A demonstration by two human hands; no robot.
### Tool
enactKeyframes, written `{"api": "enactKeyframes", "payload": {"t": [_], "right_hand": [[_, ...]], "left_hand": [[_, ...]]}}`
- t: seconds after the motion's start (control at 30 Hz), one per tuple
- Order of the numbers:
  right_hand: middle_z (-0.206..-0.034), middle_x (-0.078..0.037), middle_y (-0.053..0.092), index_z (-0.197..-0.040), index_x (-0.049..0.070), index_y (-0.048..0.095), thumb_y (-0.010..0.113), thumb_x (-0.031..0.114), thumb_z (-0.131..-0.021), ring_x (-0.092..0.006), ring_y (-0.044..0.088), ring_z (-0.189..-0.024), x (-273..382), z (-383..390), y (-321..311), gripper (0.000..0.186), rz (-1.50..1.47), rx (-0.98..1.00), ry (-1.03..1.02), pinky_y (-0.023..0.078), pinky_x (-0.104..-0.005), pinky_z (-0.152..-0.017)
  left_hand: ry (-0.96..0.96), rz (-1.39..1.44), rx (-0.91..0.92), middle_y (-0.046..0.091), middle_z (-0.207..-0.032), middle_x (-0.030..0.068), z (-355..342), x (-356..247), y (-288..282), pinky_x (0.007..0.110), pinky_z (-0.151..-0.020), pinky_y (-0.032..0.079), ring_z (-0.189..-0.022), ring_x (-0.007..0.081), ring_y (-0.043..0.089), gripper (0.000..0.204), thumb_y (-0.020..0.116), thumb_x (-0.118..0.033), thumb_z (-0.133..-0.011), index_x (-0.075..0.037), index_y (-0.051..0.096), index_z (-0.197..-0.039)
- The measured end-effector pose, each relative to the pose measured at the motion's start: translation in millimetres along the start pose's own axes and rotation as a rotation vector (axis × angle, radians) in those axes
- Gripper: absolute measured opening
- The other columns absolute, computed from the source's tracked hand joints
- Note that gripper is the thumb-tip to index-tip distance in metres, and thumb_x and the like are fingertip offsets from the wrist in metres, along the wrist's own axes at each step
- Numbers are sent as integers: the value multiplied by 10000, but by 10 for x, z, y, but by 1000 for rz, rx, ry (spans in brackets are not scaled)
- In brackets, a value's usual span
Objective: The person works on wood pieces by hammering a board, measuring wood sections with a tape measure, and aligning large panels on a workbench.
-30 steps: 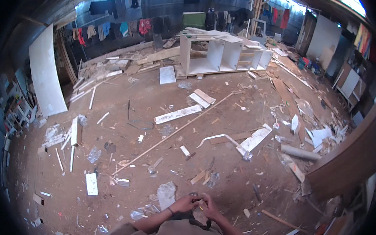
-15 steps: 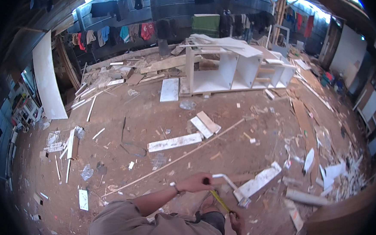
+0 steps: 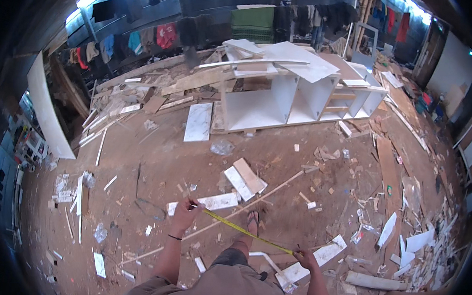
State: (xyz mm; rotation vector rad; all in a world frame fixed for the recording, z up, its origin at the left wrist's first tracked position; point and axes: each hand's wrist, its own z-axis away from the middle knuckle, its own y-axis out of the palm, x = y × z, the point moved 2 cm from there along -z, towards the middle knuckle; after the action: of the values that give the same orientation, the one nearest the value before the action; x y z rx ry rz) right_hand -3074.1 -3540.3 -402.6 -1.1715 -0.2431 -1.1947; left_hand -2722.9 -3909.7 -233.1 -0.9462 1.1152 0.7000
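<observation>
Head view: in front of the white cabinet (image 3: 253, 108), a yellow measuring tape (image 3: 263, 240) stretches, its long axis slanting from the left hand (image 3: 186, 215), pinching the end nearer the cabinet, to the right hand (image 3: 306, 258), which pinches the farther end.

— Far edge of the floor (image 3: 162, 167)?
— White cabinet (image 3: 303, 100), open-fronted, loose pale sheets (image 3: 306, 63) piled on top. Green cloth (image 3: 252, 25) hangs behind it, red garment (image 3: 166, 35) to the left.
— Left edge?
— Tall pale panel (image 3: 49, 109), standing on end.
— Right edge?
— Heap of white scraps (image 3: 438, 262) along it; pale tube (image 3: 376, 281) lies toward the near right corner.
</observation>
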Motion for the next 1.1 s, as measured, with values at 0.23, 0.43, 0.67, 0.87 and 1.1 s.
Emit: {"api": "enactKeyframes", "payload": {"t": [0.23,0.43,0.67,0.87,1.1], "right_hand": [[-931,-123,711,-1088,48,693,667,348,-843,-188,650,-851,-1002,-282,-244,389,-73,-124,574,505,-340,-783],[-722,-103,654,-992,-17,681,655,213,-838,-192,603,-598,-999,-792,-620,278,-601,-309,835,477,-332,-541],[-765,-102,660,-947,39,691,613,291,-876,-223,620,-645,-1827,-2299,-915,273,-123,-78,448,503,-372,-616],[-767,-74,654,-939,15,688,632,219,-846,-169,603,-689,-1181,-3779,-2207,231,-365,-179,719,471,-324,-618],[-757,-51,638,-937,1,683,621,209,-863,-131,567,-671,-448,-4850,-3601,229,-323,-284,571,444,-308,-604]], "left_hand": [[-70,-256,239,654,-1041,126,-2332,-659,909,332,-858,485,-958,179,616,595,728,-355,-829,14,517,-1245],[206,-505,254,608,-1163,211,-4550,-1158,1374,394,-931,472,-1069,311,601,618,717,-431,-810,-10,547,-1228],[216,-879,49,514,-1316,228,-7102,-1498,1918,450,-1050,373,-1255,384,450,617,651,-430,-839,5,526,-1258],[-243,-1375,-111,270,-1532,142,-8620,-1148,1085,490,-1101,327,-1387,369,293,758,614,-225,-839,-99,240,-1486],[-401,-1226,-194,232,-1552,76,-8759,-1421,856,597,-1076,309,-1383,359,295,981,751,-309,-739,-251,160,-1519]]}}
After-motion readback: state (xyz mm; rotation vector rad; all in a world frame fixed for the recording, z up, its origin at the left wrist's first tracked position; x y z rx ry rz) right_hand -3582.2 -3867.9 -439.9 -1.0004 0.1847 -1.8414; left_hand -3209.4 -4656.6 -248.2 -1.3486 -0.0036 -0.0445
